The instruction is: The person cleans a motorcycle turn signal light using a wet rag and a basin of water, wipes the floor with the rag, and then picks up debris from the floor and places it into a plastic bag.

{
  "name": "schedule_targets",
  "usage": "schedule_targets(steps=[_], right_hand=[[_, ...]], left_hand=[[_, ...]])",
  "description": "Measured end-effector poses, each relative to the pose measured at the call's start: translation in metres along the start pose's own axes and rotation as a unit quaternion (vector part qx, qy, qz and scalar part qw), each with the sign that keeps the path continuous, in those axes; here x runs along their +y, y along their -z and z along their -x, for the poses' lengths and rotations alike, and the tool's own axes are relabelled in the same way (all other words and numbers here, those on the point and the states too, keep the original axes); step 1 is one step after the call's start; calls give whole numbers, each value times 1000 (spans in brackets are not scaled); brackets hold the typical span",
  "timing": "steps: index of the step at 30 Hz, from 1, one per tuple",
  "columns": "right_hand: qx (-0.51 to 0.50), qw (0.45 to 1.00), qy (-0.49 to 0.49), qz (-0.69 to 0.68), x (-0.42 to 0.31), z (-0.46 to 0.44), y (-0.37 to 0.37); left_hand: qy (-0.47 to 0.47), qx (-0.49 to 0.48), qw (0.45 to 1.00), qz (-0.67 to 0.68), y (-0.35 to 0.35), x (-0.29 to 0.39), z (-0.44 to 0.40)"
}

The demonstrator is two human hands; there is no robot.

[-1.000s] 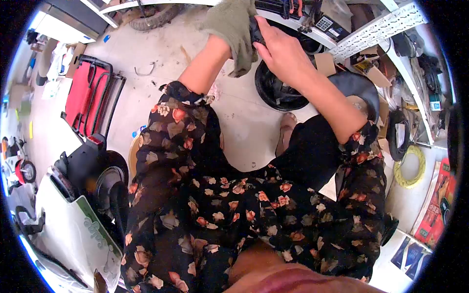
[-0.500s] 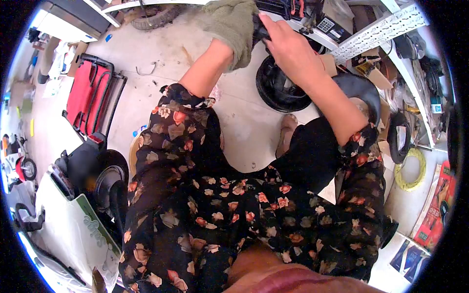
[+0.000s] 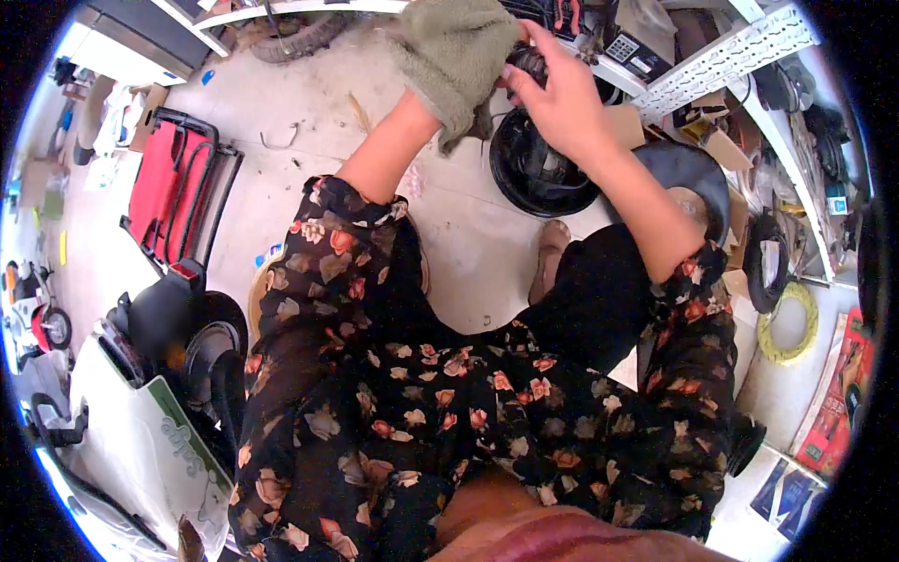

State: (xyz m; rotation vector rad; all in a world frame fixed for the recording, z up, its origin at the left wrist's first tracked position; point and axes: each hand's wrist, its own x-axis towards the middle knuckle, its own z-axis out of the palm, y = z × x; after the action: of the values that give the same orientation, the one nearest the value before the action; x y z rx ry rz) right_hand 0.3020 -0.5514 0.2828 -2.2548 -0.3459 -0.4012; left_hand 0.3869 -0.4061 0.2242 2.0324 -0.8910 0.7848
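R hand (image 3: 567, 103): thumb & fingers gripping black ribbed part (image 3: 530, 64), far side of black tub (image 3: 543, 212). L hand (image 3: 426, 110): under green rag (image 3: 459, 56), rag against part; fingers hidden, grip can't be told. Red folding chair (image 3: 169, 187): well L of tub. Yellow coil (image 3: 788, 356): R of tub.

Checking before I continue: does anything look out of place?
A thin bent strip lies loose on the floor, right of the red folded frame: it looks like stray litter. The green cloth shows no clear damage.
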Motion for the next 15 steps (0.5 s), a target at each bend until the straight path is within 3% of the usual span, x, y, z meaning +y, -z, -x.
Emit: schedule_targets(steps=[3,4,5,6,8,9,11,12,13,15], right_hand=[[14,992,98,81,-2,6,-9],[28,983,139,121,-2,8,-12],[2,980,156,123,-9,8,-8],[-6,976,173,128,-9,7,-7],[-19,968,206,140,-7,4,-7],[-14,980,162,119,-6,4,-6],[-5,994,74,77,-4,4,-4],[5,992,91,84,-1,3,-2],[13,990,108,91,2,2,-1],[-10,990,99,105,1,6,-2]], left_hand=[[18,-2,1000,17,2,-1,1],[85,-10,988,126,5,-4,-2],[167,-6,946,279,8,-7,-1],[253,7,857,450,9,-10,-5],[331,11,731,597,15,-14,-10],[351,9,698,625,18,-13,-11],[277,-7,822,498,19,-7,-8],[196,-13,916,349,17,-4,-4],[109,-12,975,194,16,-1,-2],[12,-9,1000,23,16,0,1]])
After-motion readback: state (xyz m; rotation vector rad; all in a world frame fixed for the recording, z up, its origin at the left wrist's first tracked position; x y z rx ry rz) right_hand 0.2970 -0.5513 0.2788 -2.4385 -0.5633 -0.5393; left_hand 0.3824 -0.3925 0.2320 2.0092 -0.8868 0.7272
